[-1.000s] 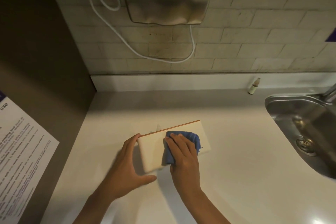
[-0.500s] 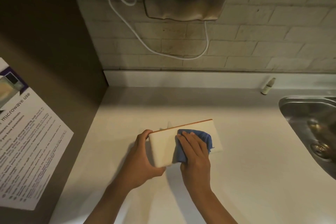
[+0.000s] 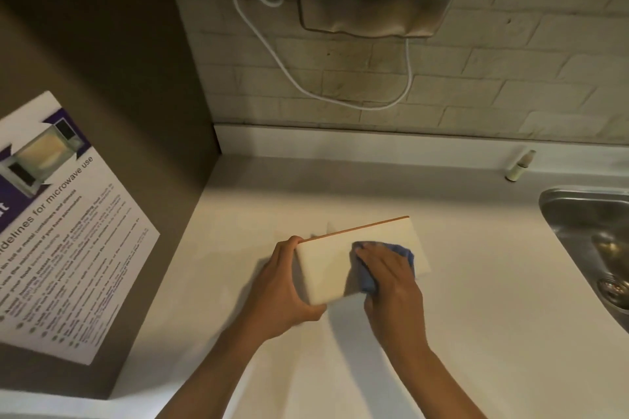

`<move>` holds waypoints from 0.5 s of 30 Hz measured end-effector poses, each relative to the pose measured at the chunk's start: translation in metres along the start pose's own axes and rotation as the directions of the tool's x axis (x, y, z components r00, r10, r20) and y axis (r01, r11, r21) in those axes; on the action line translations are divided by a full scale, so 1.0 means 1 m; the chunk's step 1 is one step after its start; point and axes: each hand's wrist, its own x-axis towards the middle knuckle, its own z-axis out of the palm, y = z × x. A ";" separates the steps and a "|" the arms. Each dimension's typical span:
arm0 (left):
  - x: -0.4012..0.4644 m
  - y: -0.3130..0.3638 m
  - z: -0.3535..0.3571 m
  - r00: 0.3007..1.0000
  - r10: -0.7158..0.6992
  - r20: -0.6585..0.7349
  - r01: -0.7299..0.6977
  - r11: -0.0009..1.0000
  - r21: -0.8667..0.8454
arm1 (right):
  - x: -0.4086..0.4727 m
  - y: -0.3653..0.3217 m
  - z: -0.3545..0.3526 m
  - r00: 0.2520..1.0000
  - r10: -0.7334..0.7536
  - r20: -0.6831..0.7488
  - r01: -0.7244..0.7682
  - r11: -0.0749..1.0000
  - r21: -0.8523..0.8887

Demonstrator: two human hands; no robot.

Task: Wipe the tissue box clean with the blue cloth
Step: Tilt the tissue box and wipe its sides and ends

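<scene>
There is a single view, from a wide-angle camera on the person's head, looking forward and steeply down onto a pale counter (image 3: 476, 333) from close above. Both forearms enter from the bottom edge, reaching toward mid-frame. The tiled wall (image 3: 442, 85) fills the upper frame, a brown side panel (image 3: 102, 44) the upper left, and a sink (image 3: 585, 235) is cut off at the right edge.

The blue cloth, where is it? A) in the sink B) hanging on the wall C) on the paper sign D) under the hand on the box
D: the right hand presses the blue cloth flat on the box, which the left hand grips.
</scene>
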 end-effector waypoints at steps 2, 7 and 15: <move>0.000 0.001 0.002 1.000 -0.011 -0.012 0.010 1.000 -0.029 | 0.020 -0.016 0.010 0.997 0.056 -0.049 -0.053 0.997 0.063; 0.000 0.001 0.002 1.000 0.016 -0.009 -0.016 0.998 -0.060 | -0.001 -0.056 0.046 0.991 -0.105 0.078 0.089 0.978 0.188; -0.005 0.006 -0.002 1.000 0.014 -0.024 -0.014 1.000 0.028 | 0.016 -0.032 0.012 0.998 -0.018 0.060 0.009 0.990 0.143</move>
